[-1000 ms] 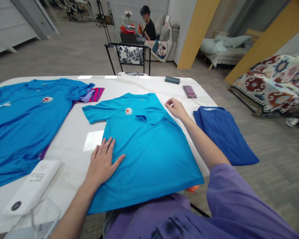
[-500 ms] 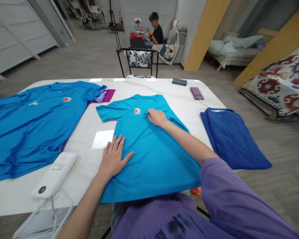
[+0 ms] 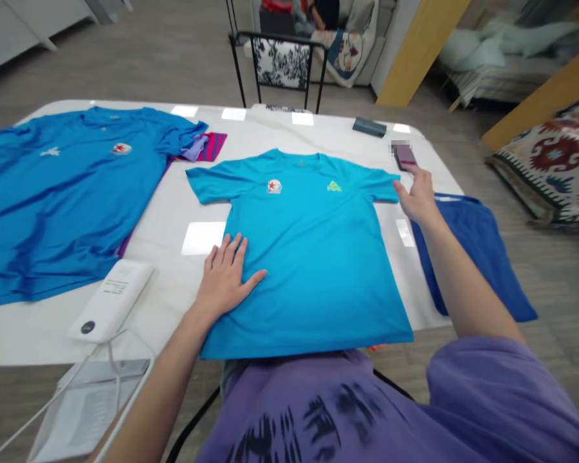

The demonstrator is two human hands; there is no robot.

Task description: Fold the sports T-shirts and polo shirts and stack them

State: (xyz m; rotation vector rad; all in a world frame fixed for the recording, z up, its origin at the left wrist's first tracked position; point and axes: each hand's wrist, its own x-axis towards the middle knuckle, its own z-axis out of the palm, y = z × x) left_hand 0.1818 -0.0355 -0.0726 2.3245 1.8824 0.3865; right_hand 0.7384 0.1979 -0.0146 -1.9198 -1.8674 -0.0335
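A light-blue short-sleeved T-shirt (image 3: 303, 257) lies spread face up in front of me, with a round red-and-white badge and a green logo on its chest. Fingers spread, my left hand (image 3: 226, 276) rests flat on its left edge, partly on the table. At the tip of the right sleeve is my right hand (image 3: 419, 193), its thumb beside the sleeve end and its fingers stretched towards a phone (image 3: 405, 156). A folded dark-blue garment (image 3: 477, 257) lies just beyond that wrist, partly covered by my forearm.
On the left of the white table (image 3: 164, 257), a larger blue T-shirt (image 3: 67, 212) overlaps some pink and purple cloth (image 3: 212, 146). A white device (image 3: 110, 302) with cables lies near the front edge. Behind are a dark box-shaped object (image 3: 369, 127) and a chair (image 3: 282, 64).
My right hand has moved from the shirt's chest out to the right sleeve, which now lies spread, and the green logo shows. My left hand stays put. The view has tilted down.
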